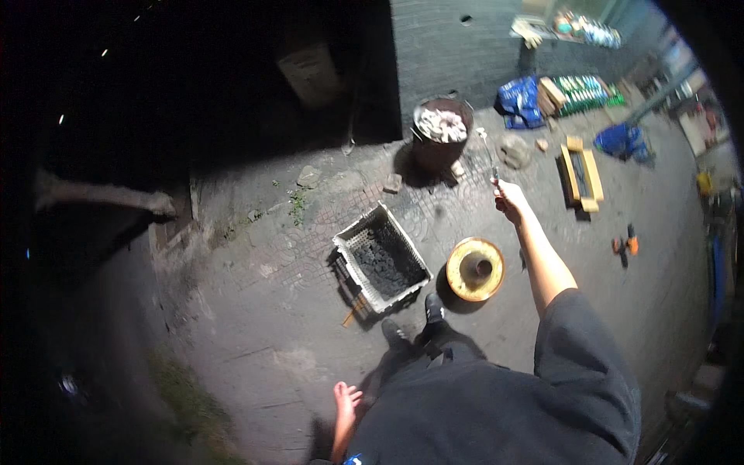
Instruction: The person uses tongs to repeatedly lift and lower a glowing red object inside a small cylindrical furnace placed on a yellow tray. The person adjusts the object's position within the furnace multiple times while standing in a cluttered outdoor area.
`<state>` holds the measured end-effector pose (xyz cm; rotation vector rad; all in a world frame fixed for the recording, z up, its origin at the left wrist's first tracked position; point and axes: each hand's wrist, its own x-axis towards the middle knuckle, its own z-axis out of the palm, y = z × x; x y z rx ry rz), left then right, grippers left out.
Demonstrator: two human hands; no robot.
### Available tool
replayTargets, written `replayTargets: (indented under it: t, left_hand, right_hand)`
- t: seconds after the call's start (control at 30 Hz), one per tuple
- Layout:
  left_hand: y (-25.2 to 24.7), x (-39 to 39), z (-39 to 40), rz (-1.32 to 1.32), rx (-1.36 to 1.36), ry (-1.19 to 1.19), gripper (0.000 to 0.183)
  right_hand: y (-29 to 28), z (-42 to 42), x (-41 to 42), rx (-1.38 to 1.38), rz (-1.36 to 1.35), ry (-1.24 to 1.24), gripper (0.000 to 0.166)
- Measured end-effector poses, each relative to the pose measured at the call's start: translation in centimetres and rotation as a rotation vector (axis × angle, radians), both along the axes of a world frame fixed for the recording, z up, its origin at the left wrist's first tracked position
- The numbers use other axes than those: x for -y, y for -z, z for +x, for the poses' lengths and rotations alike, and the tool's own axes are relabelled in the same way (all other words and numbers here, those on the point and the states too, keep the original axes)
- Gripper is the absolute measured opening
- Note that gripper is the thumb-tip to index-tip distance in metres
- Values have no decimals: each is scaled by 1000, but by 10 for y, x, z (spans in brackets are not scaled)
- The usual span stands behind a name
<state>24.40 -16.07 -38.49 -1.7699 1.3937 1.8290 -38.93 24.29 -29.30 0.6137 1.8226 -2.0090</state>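
My right hand point(509, 200) reaches forward, closed around the handle of long, thin metal tongs point(490, 156). A small pale lump point(480, 133) shows at their far tip, beside a dark metal bucket point(439, 152). Whitish, ash-coated lumps point(443, 124) fill the bucket's top. Down at my left side hangs my left hand point(347, 398), fingers apart and holding nothing. On the ground before my feet are a white plastic crate point(347, 256) with black charcoal point(383, 258) in it and a round brass hot pot point(494, 285) with a central chimney point(481, 267).
Right of the bucket lie a stone point(515, 152), an open cardboard box point(593, 174) and blue bags point(519, 102). An orange-and-black power drill point(630, 239) lies farther right. A brick-patterned wall point(442, 52) stands behind, and deep shadow covers the upper left.
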Motion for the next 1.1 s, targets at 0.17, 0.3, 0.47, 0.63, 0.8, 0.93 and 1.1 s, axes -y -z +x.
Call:
replayTargets:
  t: [0.17, 0.3, 0.47, 0.63, 0.8, 0.93, 1.1]
  left_hand:
    - [12, -22, 12, 13, -27, 138, 47]
    - [42, 2, 14, -45, 48, 245, 45]
    - [-7, -18, -62, -33, 91, 333, 43]
    - [-44, -21, -98, -104, 127, 375, 41]
    - [-21, -44, -46, -151, 15, 522, 37]
    - [-18, -45, 54, -177, 167, 434, 38]
    - [-66, -109, 94, -105, 280, 455, 33]
  right_hand:
    - [36, 156, -59, -243, 440, -127, 18]
    - [13, 267, -56, 266, 210, 81, 18]
    - [84, 311, -92, 422, 388, 146, 24]
    - [136, 267, -95, 594, 5, 416, 25]
    - [221, 225, -125, 597, 535, -34, 46]
    - [220, 170, -92, 751, 760, -444, 49]
    - [278, 146, -101, 875, 892, -618, 51]
